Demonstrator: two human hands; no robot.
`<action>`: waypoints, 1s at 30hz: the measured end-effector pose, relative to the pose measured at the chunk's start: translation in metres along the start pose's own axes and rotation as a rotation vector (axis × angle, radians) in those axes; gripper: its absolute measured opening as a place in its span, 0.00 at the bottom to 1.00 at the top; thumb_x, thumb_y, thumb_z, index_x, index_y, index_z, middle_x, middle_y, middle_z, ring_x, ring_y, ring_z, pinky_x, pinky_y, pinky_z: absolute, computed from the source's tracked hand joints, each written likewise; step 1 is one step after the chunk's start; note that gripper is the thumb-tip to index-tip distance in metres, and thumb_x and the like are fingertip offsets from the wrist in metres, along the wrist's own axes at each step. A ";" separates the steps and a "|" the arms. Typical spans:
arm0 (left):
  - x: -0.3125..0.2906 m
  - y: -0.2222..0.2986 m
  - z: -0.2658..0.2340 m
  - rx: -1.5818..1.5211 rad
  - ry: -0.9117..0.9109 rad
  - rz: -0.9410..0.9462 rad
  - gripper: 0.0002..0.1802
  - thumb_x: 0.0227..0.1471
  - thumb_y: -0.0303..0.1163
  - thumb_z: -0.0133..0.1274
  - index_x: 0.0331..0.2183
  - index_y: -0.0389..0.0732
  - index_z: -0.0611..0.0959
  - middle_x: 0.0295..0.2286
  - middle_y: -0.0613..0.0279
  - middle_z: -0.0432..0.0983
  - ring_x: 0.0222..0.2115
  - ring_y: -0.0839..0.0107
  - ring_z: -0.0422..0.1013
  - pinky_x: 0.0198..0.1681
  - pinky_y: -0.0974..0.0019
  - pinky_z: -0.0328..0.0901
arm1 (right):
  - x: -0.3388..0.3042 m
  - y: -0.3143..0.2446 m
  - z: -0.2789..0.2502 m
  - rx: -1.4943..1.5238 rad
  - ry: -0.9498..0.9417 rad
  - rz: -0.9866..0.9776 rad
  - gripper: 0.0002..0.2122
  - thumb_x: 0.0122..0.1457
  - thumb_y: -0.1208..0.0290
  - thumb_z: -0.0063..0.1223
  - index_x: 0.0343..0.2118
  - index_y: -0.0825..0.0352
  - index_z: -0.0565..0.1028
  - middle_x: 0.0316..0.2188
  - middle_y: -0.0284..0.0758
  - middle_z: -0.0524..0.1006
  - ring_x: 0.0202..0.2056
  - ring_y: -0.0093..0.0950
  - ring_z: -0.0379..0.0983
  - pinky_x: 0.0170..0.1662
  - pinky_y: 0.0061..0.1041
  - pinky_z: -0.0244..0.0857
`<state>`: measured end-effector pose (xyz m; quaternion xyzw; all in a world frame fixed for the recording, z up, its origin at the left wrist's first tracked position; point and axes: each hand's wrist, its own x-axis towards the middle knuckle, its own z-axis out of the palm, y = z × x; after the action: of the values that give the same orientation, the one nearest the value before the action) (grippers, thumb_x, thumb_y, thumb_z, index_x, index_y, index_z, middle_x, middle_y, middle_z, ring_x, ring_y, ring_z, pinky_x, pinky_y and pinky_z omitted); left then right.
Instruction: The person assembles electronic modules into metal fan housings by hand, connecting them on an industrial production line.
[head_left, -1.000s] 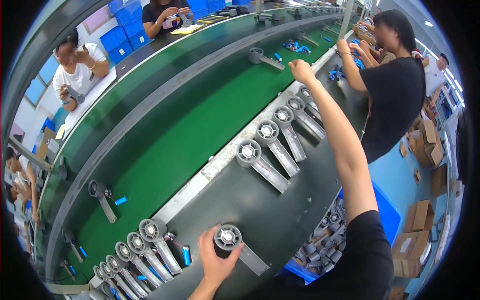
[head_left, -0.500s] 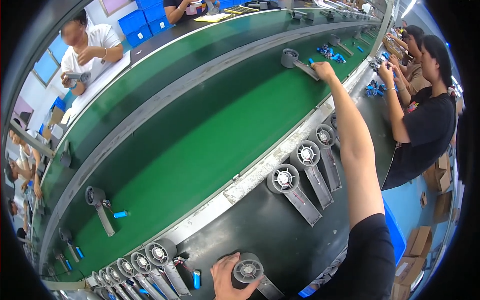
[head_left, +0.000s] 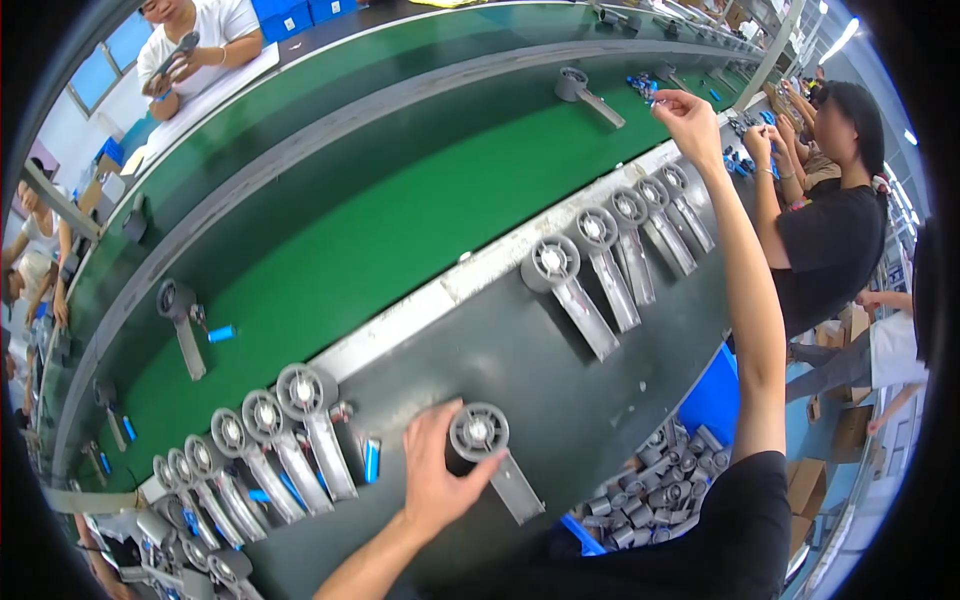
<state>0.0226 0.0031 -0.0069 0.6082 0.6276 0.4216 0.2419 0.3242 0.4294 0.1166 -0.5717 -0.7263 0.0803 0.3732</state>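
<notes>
The person's left hand (head_left: 440, 478) curls around a grey fan housing (head_left: 480, 428) over the dark worktop (head_left: 420, 368). At one o'clock from it, the right hand (head_left: 692, 128) has its fingertips pinched together; whether they hold anything cannot be told. Housings (head_left: 265, 412) at nine o'clock lie with blue cells (head_left: 372, 461) among them, seemingly further along; five more housings (head_left: 628, 206) at one o'clock and the held one show none, apparently unfinished

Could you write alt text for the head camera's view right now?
A person's left hand grips a gray fan-like part on a dark bench, while the right hand is stretched out near a green belt. Similar parts lie in rows along the bench, and a blue bin of gray pieces sits at lower right.
</notes>
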 end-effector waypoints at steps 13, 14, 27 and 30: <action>-0.011 0.048 -0.052 -0.026 -0.002 0.225 0.42 0.42 0.31 0.68 0.58 0.36 0.70 0.56 0.47 0.67 0.57 0.51 0.63 0.60 0.55 0.58 | -0.313 -0.180 -0.038 0.531 -0.446 -0.379 0.14 0.42 0.83 0.53 0.33 0.67 0.83 0.28 0.36 0.78 0.31 0.27 0.76 0.37 0.24 0.68; -0.017 0.052 -0.047 -0.103 -0.051 0.258 0.41 0.43 0.35 0.68 0.58 0.36 0.70 0.54 0.47 0.68 0.55 0.50 0.65 0.58 0.54 0.58 | -0.329 -0.186 -0.035 0.555 -0.440 -0.379 0.14 0.41 0.84 0.53 0.33 0.67 0.83 0.28 0.36 0.78 0.30 0.27 0.76 0.37 0.23 0.68; -0.044 0.066 -0.054 0.142 0.116 0.439 0.14 0.41 0.16 0.61 0.35 0.37 0.82 0.26 0.59 0.75 0.28 0.60 0.71 0.31 0.61 0.65 | -0.401 -0.200 -0.021 1.011 -0.724 0.197 0.10 0.63 0.79 0.53 0.46 0.75 0.79 0.40 0.37 0.77 0.39 0.23 0.76 0.45 0.21 0.71; -0.052 0.065 -0.048 0.237 0.177 0.499 0.17 0.36 0.16 0.62 0.34 0.38 0.81 0.26 0.61 0.72 0.27 0.61 0.69 0.30 0.61 0.62 | -0.409 -0.200 -0.013 1.098 -0.681 0.335 0.11 0.63 0.79 0.53 0.45 0.76 0.79 0.40 0.37 0.77 0.38 0.24 0.77 0.45 0.21 0.71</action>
<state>0.0268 -0.0649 0.0609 0.7286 0.5221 0.4432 0.0021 0.2059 -0.0052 0.0508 -0.3465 -0.5587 0.6712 0.3424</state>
